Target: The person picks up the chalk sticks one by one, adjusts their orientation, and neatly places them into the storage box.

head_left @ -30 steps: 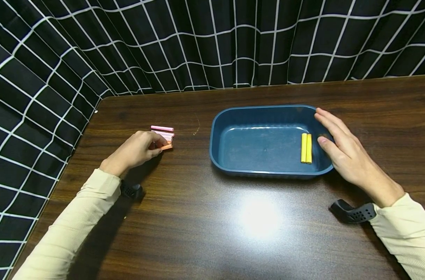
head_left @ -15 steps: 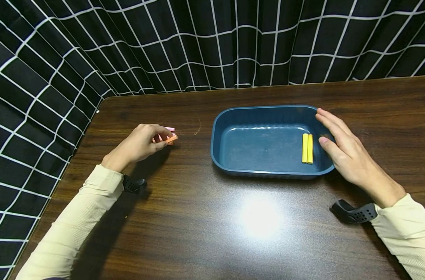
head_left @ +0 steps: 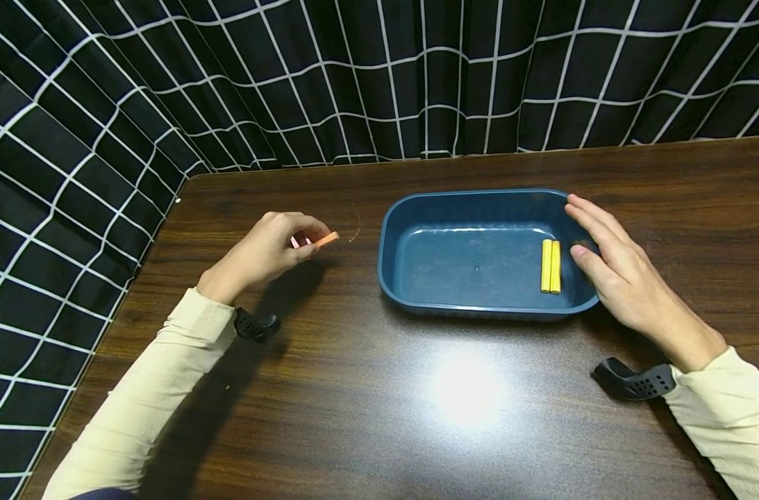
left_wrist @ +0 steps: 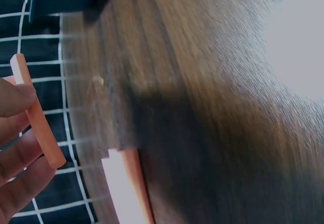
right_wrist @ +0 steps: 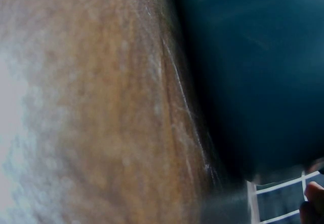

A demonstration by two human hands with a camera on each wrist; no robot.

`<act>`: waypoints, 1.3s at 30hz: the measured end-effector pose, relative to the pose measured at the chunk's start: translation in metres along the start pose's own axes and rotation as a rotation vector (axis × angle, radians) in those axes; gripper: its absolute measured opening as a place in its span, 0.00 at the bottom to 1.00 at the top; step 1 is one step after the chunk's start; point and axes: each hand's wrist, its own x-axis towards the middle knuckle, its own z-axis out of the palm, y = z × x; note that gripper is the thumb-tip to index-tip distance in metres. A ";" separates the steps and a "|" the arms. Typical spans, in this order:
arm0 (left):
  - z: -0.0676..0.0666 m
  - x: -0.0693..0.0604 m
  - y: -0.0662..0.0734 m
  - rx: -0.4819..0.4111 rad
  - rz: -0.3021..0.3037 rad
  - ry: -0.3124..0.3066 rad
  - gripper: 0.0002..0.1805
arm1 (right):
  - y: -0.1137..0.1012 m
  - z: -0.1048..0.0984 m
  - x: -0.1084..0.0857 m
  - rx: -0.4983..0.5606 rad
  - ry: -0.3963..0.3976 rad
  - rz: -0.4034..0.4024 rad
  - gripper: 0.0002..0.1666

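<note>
My left hand pinches an orange chalk stick between thumb and fingers, raised off the table. In the left wrist view the whole orange chalk stick shows, tilted and faceted. Below that hand, pink chalk sticks and another orange one lie side by side on the table; in the head view the hand mostly covers them. At the right end of a blue plastic tub, my right hand rests against the rim with its fingers extended. Two yellow chalk sticks lie parallel inside the tub, near its right end.
The dark wood-grain table has a bright light reflection in front of the tub. A black curtain with white grid lines hangs behind the table and along its left side. Each wrist wears a black strap.
My left hand has picked up the orange chalk stick from the row and carried it up and to the right, towards the tub. My right hand stays at the tub's rim.
</note>
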 end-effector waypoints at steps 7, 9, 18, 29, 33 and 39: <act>0.000 0.007 0.010 -0.009 0.026 0.026 0.13 | 0.000 0.000 0.001 0.005 0.002 -0.003 0.31; 0.000 0.010 0.013 -0.014 0.023 0.028 0.13 | 0.000 0.000 0.001 0.006 0.002 -0.001 0.31; 0.003 0.019 0.036 -0.061 0.000 0.025 0.14 | 0.001 0.000 0.001 0.008 0.002 -0.002 0.30; 0.006 0.030 0.057 -0.091 0.054 0.025 0.13 | 0.001 0.000 0.001 0.004 -0.001 0.007 0.30; 0.010 0.033 0.065 -0.106 0.081 0.022 0.13 | 0.001 0.000 0.000 0.009 -0.005 0.019 0.31; 0.015 0.038 0.079 -0.105 0.099 0.013 0.13 | 0.000 0.000 0.000 0.013 -0.006 0.020 0.31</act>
